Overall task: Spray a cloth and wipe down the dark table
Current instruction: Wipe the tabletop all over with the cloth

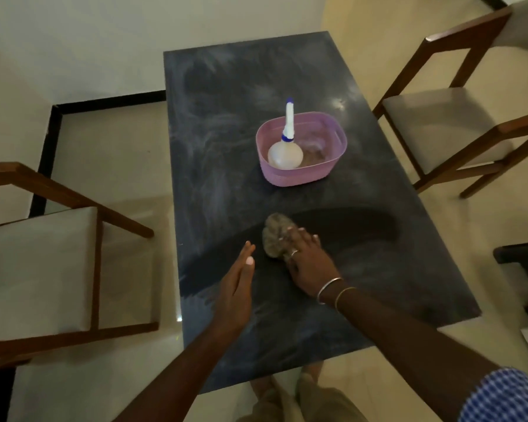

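The dark table (226, 123) runs away from me, dusty and streaked, with a clean dark arc wiped across its near half. A crumpled grey cloth (275, 233) lies on that arc. My right hand (305, 263) presses down on the cloth with its fingers spread flat over it. My left hand (237, 287) hovers beside it to the left, fingers straight and together, holding nothing. A white spray bottle (285, 147) with a blue-tipped nozzle stands in a pink plastic tub (299, 175) in the middle of the table.
A wooden chair (58, 269) with a pale seat stands close to the table's left side. Another wooden chair (457, 123) stands off the right side. A dark object (521, 254) sits at the right edge. My feet show under the near edge.
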